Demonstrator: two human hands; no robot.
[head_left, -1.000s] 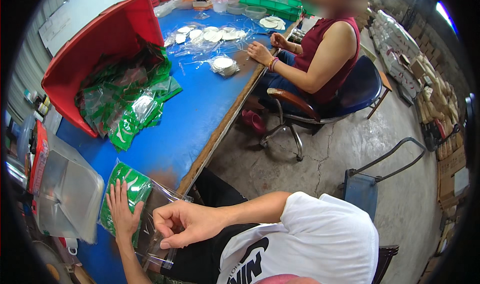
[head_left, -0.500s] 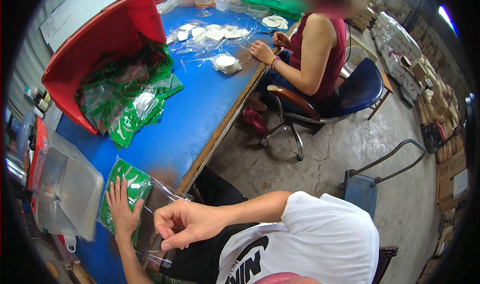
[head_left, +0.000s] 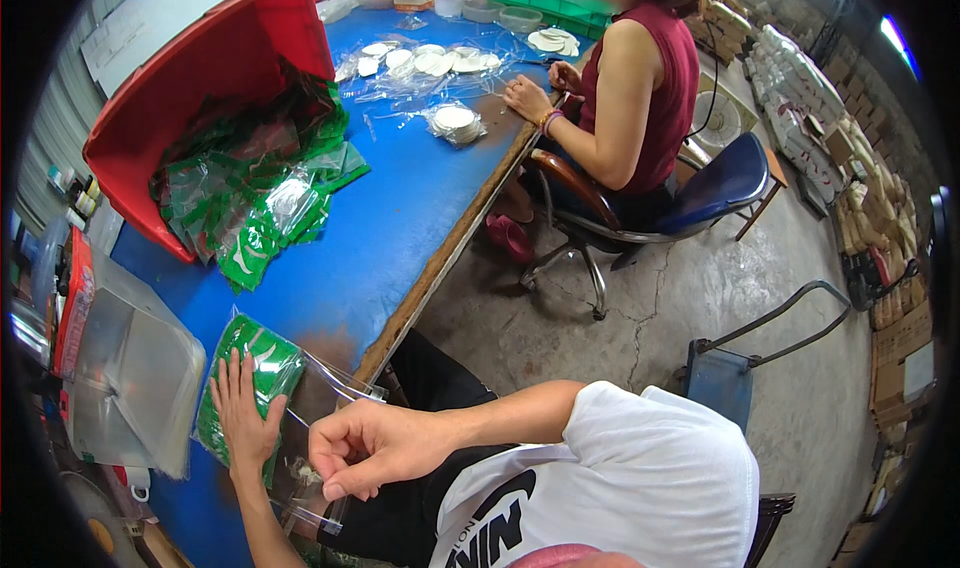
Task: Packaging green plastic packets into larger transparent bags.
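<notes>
My left hand (head_left: pixel 243 408) lies flat, fingers extended, on a clear plastic bag (head_left: pixel 318 388) filled with green packets (head_left: pixel 270 360) at the near left of the table. The bag's unfilled end stretches right, over the table's edge toward my lap. Above that end, my right hand (head_left: pixel 375 448) is closed, thumb against curled fingers. Whatever it pinches, if anything, is too small or hidden to name. Beside its fingertips shows a small pale patch (head_left: pixel 303 471), which I cannot identify.
A tipped red bin (head_left: pixel 215 53) spills green packets onto the blue table (head_left: pixel 350 268). Left of my hands stands a translucent plastic container (head_left: pixel 135 368). Bagged white discs (head_left: pixel 455 120) lie farther back. At right, a co-worker sits on a blue chair (head_left: pixel 715 193); a hand trolley (head_left: pixel 720 378) stands behind.
My hands keep nearly the same place and pose. The pale patch by my right fingertips has become visible. The co-worker's head and upper body have shifted slightly.
</notes>
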